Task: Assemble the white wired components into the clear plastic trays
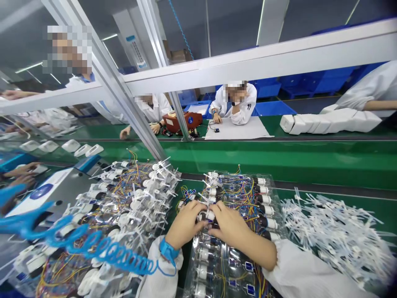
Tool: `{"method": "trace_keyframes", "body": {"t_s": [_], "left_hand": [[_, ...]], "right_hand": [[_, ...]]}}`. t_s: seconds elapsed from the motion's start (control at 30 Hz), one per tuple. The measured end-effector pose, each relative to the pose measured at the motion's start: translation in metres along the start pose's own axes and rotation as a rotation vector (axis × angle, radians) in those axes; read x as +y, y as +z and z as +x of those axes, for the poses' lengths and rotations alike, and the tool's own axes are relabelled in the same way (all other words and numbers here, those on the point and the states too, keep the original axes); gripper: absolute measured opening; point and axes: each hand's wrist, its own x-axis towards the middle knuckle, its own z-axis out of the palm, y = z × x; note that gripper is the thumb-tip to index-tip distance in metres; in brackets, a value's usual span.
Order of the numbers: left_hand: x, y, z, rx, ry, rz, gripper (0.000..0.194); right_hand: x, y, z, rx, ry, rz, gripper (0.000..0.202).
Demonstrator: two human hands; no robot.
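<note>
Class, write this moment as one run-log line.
left hand: fingers around small white part | right hand: same | beneath: clear tray | left: blue coiled cord | right: white strip pile

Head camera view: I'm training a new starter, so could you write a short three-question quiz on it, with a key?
1. Which wrist wears the blue strap? A) left B) right
2. True or false: the left hand and the right hand are close together over the clear tray.
3. Fill in: the loose pile of white strips lies to the ____ of that tray.

Key: 1. A; 2. true; 3. right
</note>
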Motion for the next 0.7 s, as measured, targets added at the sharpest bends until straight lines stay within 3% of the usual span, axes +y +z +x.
{"method": "trace_keyframes", "body": {"t_s": [0.2,0.47,0.6,0.7], "left_hand": [[-0.002,0.004,-0.003,0.007,0.038,-0.024,0.04],[-0.01,0.012,-0.009,0.038,0.028,-0.019,0.031],[-0.009,0.012,-0.004,0.072,0.016,0.034,0.028],[-0.006,0.009,-0.001,0.047,0.019,0.034,0.031]], "right_hand": [[0.002,-0.004,-0.007,0.037,-0.064,0.03,0.026],[-0.002,0.002,-0.009,0.105,-0.069,0.085,0.029],[0.0,-0.007,-0.008,0.187,-0.095,0.205,0.017],[-0.001,-0.024,-0.011,0.278,-0.145,0.497,0.014]]}}
